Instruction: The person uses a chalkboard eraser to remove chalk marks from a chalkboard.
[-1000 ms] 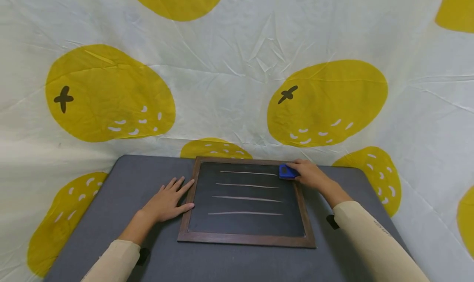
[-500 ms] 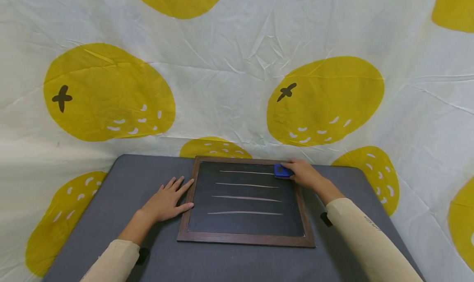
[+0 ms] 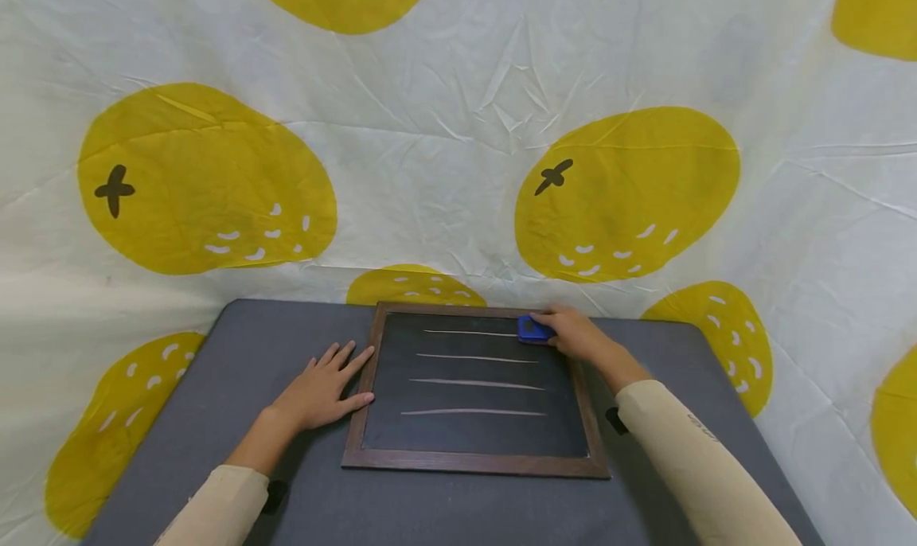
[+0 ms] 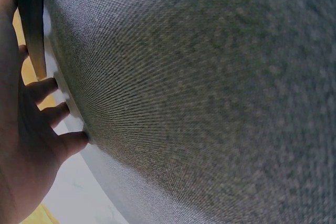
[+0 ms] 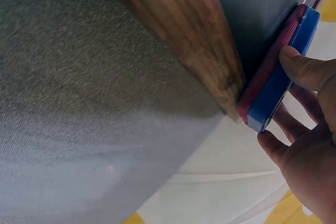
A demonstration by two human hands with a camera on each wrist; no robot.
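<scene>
A small chalkboard [image 3: 473, 434] in a brown wooden frame lies on the grey table, with several pale chalk lines across it. My right hand [image 3: 579, 336] grips a blue chalkboard eraser [image 3: 532, 329] at the board's upper right, over the right end of the top line. In the right wrist view the eraser [image 5: 286, 69] shows a red felt underside against the black surface, thumb on one side and fingers on the other. My left hand [image 3: 320, 391] lies with fingers spread, its thumb and index fingertips at the frame's left edge. The left wrist view shows that hand [image 4: 31, 129] beside the frame.
The grey table [image 3: 458, 510] extends around the board on the left, right and front. Behind it hangs a white cloth [image 3: 430, 188] printed with large yellow fruit shapes, close to the table's back edge.
My right hand has slid the eraser left along the top chalk line, and the right end of that line is now covered. The left hand has stayed in place.
</scene>
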